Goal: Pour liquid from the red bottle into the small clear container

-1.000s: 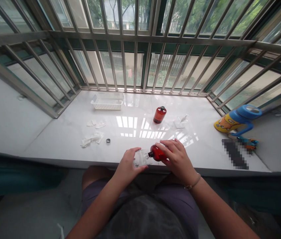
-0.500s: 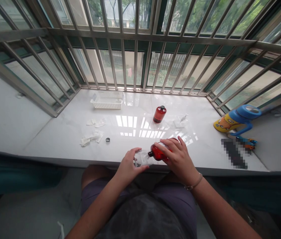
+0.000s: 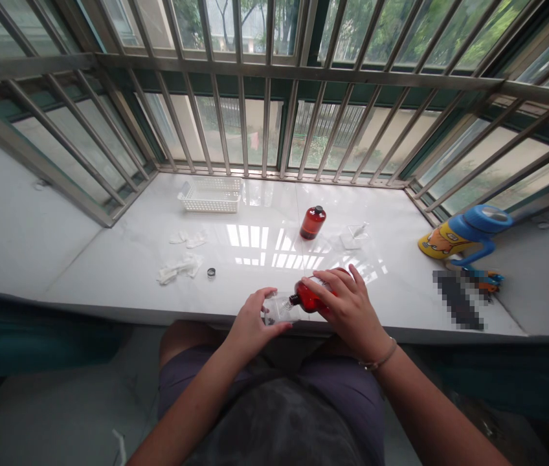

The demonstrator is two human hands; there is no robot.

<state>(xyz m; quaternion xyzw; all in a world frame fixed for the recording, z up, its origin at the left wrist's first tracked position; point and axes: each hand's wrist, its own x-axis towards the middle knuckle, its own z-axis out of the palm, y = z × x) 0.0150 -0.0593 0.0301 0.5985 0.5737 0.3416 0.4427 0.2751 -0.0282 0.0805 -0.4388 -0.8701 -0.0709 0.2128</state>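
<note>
My right hand (image 3: 349,309) grips an open amber bottle (image 3: 309,297) tipped on its side, mouth pointing left. The bottle's mouth meets a small clear container (image 3: 278,309), which my left hand (image 3: 250,325) holds at the near edge of the white sill (image 3: 123,272). A little dark liquid shows in the bottom of the container. A small black cap (image 3: 211,272) lies on the sill to the left. A second amber bottle (image 3: 312,222) with a black cap stands upright farther back.
A white slotted basket (image 3: 210,195) sits at the back left, crumpled white wipes (image 3: 180,268) in front of it. A clear packet (image 3: 353,237) lies right of the standing bottle. A blue and yellow jug (image 3: 463,234) lies at the right. Metal window bars (image 3: 265,97) close the far side.
Both hands hold almost still; the tipped bottle stays at the container's mouth, with only a slight shift of the view.
</note>
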